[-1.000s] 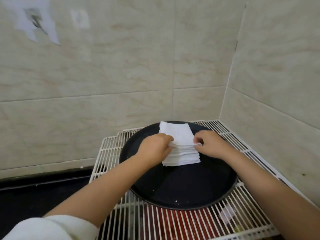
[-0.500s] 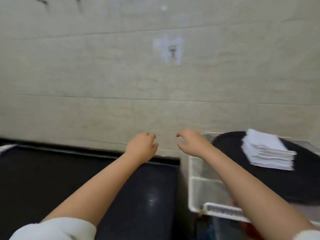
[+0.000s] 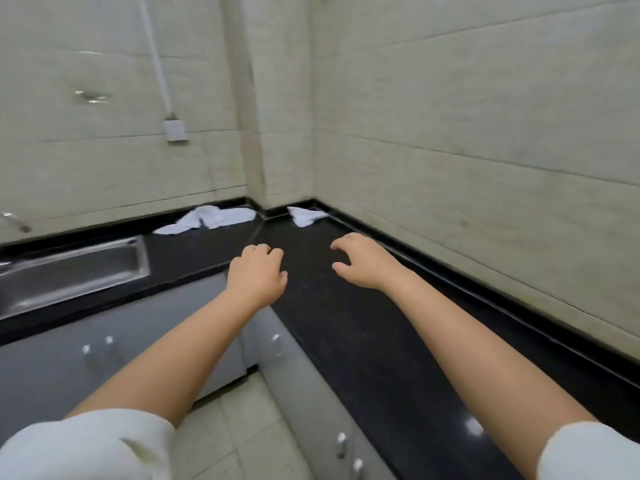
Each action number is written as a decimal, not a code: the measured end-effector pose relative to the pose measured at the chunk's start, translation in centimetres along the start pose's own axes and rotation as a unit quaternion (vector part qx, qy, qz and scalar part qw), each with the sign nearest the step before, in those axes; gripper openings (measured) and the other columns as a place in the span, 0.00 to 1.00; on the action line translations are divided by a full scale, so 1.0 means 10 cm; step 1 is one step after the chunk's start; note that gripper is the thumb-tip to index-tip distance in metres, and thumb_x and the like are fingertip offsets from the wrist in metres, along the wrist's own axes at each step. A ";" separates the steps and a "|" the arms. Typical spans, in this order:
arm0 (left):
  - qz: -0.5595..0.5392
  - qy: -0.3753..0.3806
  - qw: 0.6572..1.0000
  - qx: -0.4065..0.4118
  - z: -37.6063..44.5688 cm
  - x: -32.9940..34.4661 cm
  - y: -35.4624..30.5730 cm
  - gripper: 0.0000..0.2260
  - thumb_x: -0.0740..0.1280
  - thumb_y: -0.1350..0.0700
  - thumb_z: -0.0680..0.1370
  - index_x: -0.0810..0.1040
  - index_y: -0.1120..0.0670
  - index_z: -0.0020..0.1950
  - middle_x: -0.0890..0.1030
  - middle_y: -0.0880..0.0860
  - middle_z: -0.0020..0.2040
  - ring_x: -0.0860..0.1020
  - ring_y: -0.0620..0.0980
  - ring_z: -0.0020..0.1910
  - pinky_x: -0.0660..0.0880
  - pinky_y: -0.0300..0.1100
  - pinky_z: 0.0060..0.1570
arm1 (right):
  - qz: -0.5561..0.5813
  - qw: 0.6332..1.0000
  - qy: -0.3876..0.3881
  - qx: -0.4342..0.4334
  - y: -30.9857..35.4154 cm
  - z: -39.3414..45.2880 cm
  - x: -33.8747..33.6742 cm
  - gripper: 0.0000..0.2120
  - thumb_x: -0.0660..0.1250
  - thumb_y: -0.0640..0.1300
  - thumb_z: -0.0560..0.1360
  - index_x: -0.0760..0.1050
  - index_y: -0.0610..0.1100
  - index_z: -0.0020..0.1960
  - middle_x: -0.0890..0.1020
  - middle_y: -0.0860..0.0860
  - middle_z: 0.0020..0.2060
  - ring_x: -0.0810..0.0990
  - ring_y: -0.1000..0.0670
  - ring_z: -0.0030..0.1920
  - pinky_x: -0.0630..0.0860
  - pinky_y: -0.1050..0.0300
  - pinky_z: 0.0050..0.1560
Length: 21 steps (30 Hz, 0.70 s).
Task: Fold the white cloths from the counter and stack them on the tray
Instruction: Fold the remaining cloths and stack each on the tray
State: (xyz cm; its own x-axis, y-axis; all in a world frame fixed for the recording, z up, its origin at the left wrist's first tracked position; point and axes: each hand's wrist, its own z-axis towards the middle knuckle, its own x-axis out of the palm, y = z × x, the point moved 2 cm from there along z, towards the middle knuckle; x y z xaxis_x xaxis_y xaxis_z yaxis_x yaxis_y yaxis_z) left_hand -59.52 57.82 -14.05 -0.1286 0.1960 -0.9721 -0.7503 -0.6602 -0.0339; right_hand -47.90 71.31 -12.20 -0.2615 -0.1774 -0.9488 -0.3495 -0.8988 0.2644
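While both hands hover empty over the glossy black stone counter, left hand and right hand with fingers loosely curled, we're in the fetch step: crumpled white cloths sit in the far corner, tray out of view; next we reach and pinch one

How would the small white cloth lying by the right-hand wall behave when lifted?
The small white cloth lies crumpled with soft folds, so it probably hangs limp. It looks thin, likely light. On the glossy black counter it may slide if pushed.
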 end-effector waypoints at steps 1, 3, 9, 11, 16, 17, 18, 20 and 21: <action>0.004 0.005 1.000 -0.022 0.07 0.05 0.24 0.17 0.58 0.51 0.79 0.68 0.55 0.67 0.71 0.55 0.65 0.66 0.57 0.67 0.69 0.50 0.59 | 0.004 1.000 0.012 -0.015 0.11 0.22 0.12 0.21 0.60 0.45 0.76 0.66 0.43 0.68 0.69 0.45 0.66 0.69 0.44 0.66 0.68 0.51 0.65; 0.011 0.014 0.998 -0.055 0.26 0.19 0.70 0.17 0.57 0.51 0.79 0.68 0.55 0.66 0.71 0.55 0.65 0.66 0.56 0.66 0.69 0.50 0.59 | 0.015 0.999 0.033 -0.038 0.29 0.70 0.35 0.21 0.60 0.45 0.76 0.66 0.43 0.68 0.69 0.45 0.67 0.68 0.45 0.67 0.67 0.51 0.65; 0.033 0.044 0.992 -0.113 1.19 0.60 1.89 0.17 0.58 0.51 0.78 0.70 0.56 0.65 0.72 0.56 0.63 0.68 0.57 0.65 0.71 0.50 0.60 | 0.043 0.992 0.062 -0.098 0.68 2.26 0.92 0.21 0.61 0.45 0.76 0.67 0.43 0.68 0.70 0.45 0.66 0.69 0.46 0.66 0.67 0.53 0.65; 0.037 0.052 0.989 -0.135 1.64 0.67 2.27 0.17 0.58 0.51 0.78 0.70 0.56 0.65 0.72 0.56 0.63 0.68 0.57 0.64 0.70 0.50 0.58 | 0.052 0.990 0.075 -0.106 0.77 2.91 1.07 0.20 0.61 0.45 0.76 0.67 0.42 0.67 0.71 0.44 0.65 0.70 0.45 0.65 0.67 0.53 0.64; 0.036 0.075 0.983 -0.163 2.47 0.88 3.10 0.18 0.58 0.51 0.78 0.69 0.57 0.67 0.72 0.57 0.64 0.69 0.57 0.65 0.71 0.50 0.58 | 0.066 0.989 0.099 -0.088 0.89 4.18 1.38 0.19 0.61 0.45 0.76 0.69 0.41 0.66 0.74 0.43 0.63 0.72 0.44 0.63 0.69 0.53 0.61; 0.032 0.082 0.982 -0.168 2.58 0.97 3.26 0.18 0.58 0.51 0.78 0.69 0.57 0.67 0.73 0.57 0.64 0.69 0.57 0.65 0.72 0.50 0.59 | 0.068 0.988 0.107 -0.086 0.91 4.40 1.49 0.19 0.61 0.45 0.76 0.70 0.41 0.65 0.75 0.43 0.63 0.73 0.44 0.62 0.70 0.53 0.61; 0.029 0.088 0.980 -0.174 2.69 1.08 3.43 0.18 0.58 0.51 0.78 0.69 0.57 0.67 0.73 0.57 0.64 0.70 0.57 0.64 0.72 0.50 0.59 | 0.068 0.987 0.115 -0.085 0.94 4.61 1.62 0.19 0.62 0.45 0.76 0.70 0.40 0.65 0.75 0.43 0.62 0.74 0.44 0.62 0.70 0.53 0.61; 0.019 0.103 0.976 -0.192 2.89 1.31 3.79 0.18 0.58 0.51 0.78 0.70 0.56 0.66 0.73 0.56 0.64 0.70 0.56 0.64 0.72 0.50 0.60 | 0.067 0.985 0.138 -0.081 1.01 5.01 1.91 0.19 0.62 0.45 0.76 0.71 0.40 0.65 0.76 0.43 0.62 0.74 0.44 0.62 0.70 0.53 0.61; 0.014 0.112 0.973 -0.200 3.00 1.41 3.96 0.18 0.58 0.51 0.78 0.70 0.57 0.66 0.73 0.56 0.64 0.70 0.56 0.64 0.72 0.50 0.60 | 0.069 0.983 0.152 -0.078 1.06 5.19 2.07 0.19 0.62 0.45 0.76 0.71 0.40 0.64 0.77 0.43 0.62 0.75 0.45 0.61 0.71 0.53 0.61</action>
State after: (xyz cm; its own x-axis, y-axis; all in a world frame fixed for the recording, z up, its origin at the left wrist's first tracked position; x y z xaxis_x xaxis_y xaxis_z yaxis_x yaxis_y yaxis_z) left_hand -110.53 56.16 -22.12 0.0325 0.0413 -0.9986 -0.4307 -0.9010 -0.0513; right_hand -103.71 78.91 -20.01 -0.0064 -0.3917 -0.9201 -0.1805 -0.9045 0.3864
